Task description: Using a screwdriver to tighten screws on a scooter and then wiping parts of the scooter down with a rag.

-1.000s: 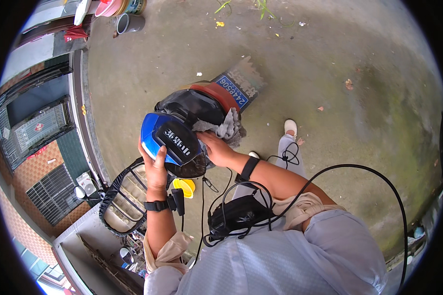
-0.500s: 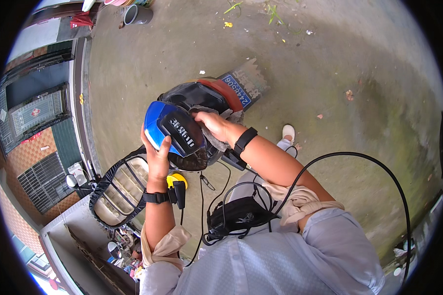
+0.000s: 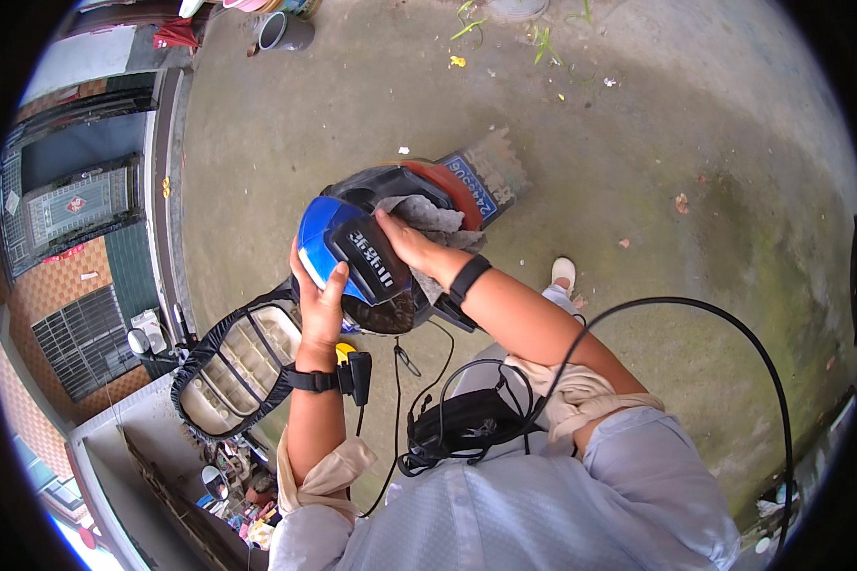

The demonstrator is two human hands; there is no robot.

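My left hand grips the rim of a blue helmet with a dark visor and white lettering, thumb on the front and fingers round the left side. A crumpled grey cloth is in my right hand, bunched above and below the fingers, which lie against the helmet's right side. Dark lining shows at the helmet's lower edge. Directly behind the helmet is the black tail of a scooter with a red light strip.
The scooter's tipped-up seat shows its pale underside at left. A blue plate juts from the tail. A black cable loops on my right, and a black pouch hangs at my waist. A grey bucket stands far left.
The whole view has shifted slightly, with the helmet and both hands now a little further right. More of the grey cloth shows above my right hand. Both hands keep their holds.
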